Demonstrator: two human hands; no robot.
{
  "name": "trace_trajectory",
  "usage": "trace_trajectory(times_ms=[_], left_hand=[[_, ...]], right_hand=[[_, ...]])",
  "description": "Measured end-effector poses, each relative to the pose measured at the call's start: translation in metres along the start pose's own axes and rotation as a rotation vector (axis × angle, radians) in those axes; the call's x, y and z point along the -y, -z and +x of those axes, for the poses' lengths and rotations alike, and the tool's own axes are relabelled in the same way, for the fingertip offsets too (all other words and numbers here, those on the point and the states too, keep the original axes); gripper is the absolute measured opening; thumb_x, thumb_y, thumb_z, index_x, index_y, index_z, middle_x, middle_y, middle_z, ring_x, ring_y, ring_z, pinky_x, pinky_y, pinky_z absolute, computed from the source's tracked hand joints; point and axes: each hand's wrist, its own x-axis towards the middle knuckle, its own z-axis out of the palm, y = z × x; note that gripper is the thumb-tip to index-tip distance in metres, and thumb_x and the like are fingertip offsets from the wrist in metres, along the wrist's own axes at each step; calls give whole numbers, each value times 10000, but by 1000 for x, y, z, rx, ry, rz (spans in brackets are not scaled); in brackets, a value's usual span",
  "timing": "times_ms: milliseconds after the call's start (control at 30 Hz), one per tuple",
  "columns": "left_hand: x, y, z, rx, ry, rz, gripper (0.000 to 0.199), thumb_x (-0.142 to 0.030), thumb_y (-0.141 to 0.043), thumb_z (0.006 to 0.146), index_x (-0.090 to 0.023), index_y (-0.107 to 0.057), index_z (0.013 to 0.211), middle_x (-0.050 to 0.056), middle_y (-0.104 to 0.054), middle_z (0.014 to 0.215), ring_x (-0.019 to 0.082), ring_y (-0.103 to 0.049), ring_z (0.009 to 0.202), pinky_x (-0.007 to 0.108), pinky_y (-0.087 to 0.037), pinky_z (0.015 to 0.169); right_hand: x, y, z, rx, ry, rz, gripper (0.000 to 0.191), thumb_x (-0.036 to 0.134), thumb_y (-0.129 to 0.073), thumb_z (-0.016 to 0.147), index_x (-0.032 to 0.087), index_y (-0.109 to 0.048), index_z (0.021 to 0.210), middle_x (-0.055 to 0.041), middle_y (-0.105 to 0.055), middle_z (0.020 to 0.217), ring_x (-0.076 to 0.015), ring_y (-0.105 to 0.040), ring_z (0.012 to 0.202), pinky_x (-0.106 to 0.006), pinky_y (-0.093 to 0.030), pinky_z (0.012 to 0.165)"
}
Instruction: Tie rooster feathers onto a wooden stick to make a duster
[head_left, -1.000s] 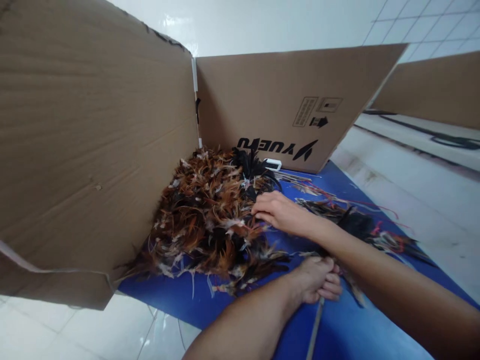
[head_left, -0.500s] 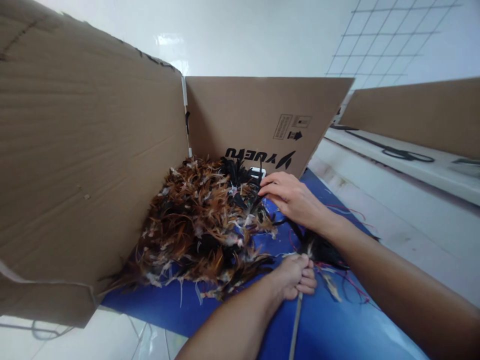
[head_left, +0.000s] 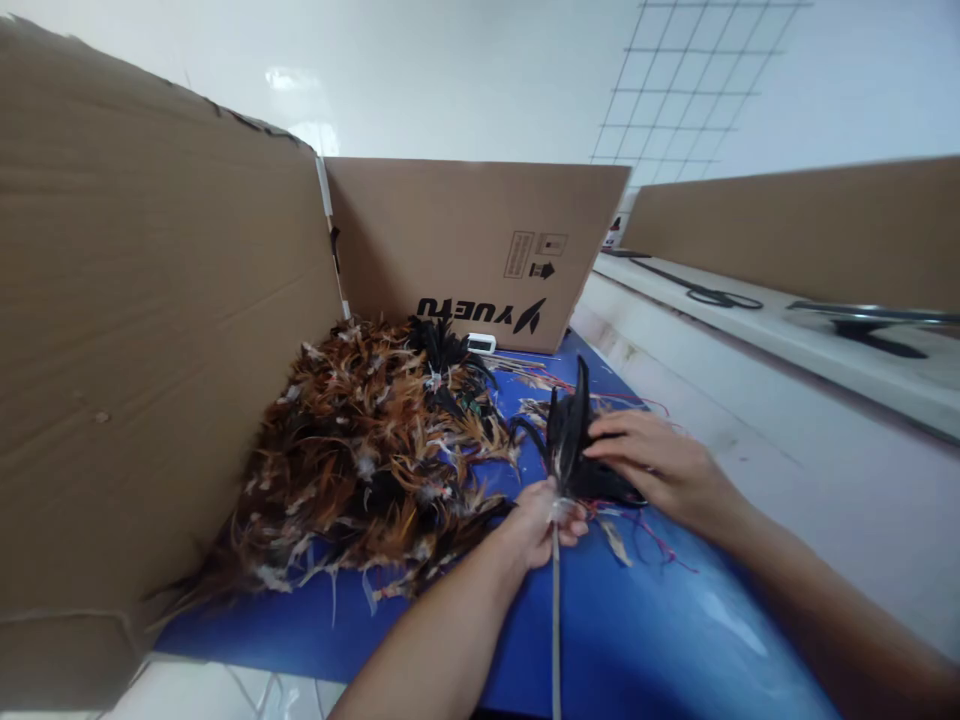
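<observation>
Stick [head_left: 556, 620], one: upper part gripped in the closed left hand [head_left: 536, 525], above the blue table [head_left: 637, 640]; lower end cut off by frame. Black feathers [head_left: 570, 430], one tuft: fanned above that grip, bases partly hidden. Right hand [head_left: 656, 455]: at the tuft's right side; whether pinching cannot be told. Brown feathers [head_left: 360, 440]: heaped leftward, overlapping, count indistinct. White device [head_left: 481, 344]: beside cardboard panel [head_left: 442, 230], details illegible.

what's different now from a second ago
The right hand has moved rightward from the brown feather pile's edge to the black feathers above the left hand. These feathers, earlier partly hidden by the right arm, now show fanned upward. The camera view has shifted too. Unchanged: the left hand grips the stick; pile and cardboard panel stay put.
</observation>
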Motion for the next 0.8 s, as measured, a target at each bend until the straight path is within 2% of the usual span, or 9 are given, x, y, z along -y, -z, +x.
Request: trace_trajectory(times_ms=[133, 267, 367, 433, 500, 567, 633, 733, 800], left_hand=[[5, 1, 3, -31, -5, 52, 262, -433, -439, 860, -171, -438, 873, 4, -532, 551, 109, -493, 366, 160, -294, 324], [5, 3, 1, -32, 9, 34, 261, -445, -462, 855, -193, -396, 840, -49, -444, 507, 45, -322, 290, 124, -156, 310], [4, 3, 0, -11, -31, 18, 320, -463, -498, 836, -198, -344, 747, -91, -332, 476, 13, -204, 292, 124, -71, 331], [3, 2, -1, 2, -58, 15, 350, -487, -508, 823, -197, -336, 727, -97, -302, 475, 11, -193, 303, 135, -58, 341], [4, 0, -1, -11, -83, 22, 366, -508, -513, 808, -198, -337, 728, -94, -317, 484, 11, -202, 310, 146, -58, 349], [6, -2, -2, -41, -105, 40, 373, -520, -519, 796, -200, -335, 734, -93, -330, 486, 13, -211, 311, 150, -63, 352], [8, -3, -2, -68, -127, 71, 375, -528, -523, 786, -202, -344, 744, -98, -325, 478, 14, -210, 307, 150, -68, 349], [11, -5, -3, -101, -146, 119, 392, -551, -538, 760, -205, -354, 754, -105, -314, 464, 16, -208, 298, 148, -66, 342], [13, -6, -3, -110, -148, 145, 403, -560, -544, 746, -209, -347, 750, -106, -312, 458, 18, -212, 296, 145, -66, 337]], right_hand=[[-5, -18, -39, 26, 13, -106, 252, 90, -468, 841, 224, -664, 923, -83, -653, 1005, -227, -568, 1012, -425, -432, 855], [-11, -30, -58, -9, -13, -168, 251, 81, -466, 840, 205, -666, 926, -91, -652, 1017, -227, -561, 1017, -437, -431, 865], [-4, -31, -63, -48, -65, -225, 226, 95, -501, 833, 205, -667, 940, -89, -650, 1038, -240, -550, 1050, -439, -427, 881], [8, -32, -66, -138, -159, -295, 213, 122, -550, 814, 220, -666, 964, -83, -643, 1072, -261, -534, 1084, -460, -407, 912], [23, -36, -71, -304, -302, -332, 194, 151, -597, 788, 225, -662, 955, -83, -651, 1035, -270, -549, 1051, -475, -398, 925], [35, -45, -76, -376, -449, -245, 141, 193, -607, 788, 221, -648, 920, -71, -666, 894, -249, -591, 919, -443, -437, 865], [41, -58, -80, -288, -654, -43, 119, 273, -577, 818, 216, -631, 908, -55, -667, 809, -217, -611, 776, -382, -478, 745], [38, -76, -80, -99, -949, 356, 222, 404, -540, 830, 195, -608, 860, -38, -666, 741, -187, -614, 656, -309, -482, 600], [33, -85, -78, -91, -1048, 537, 261, 445, -558, 807, 186, -583, 794, -31, -653, 698, -179, -608, 633, -291, -473, 575]])
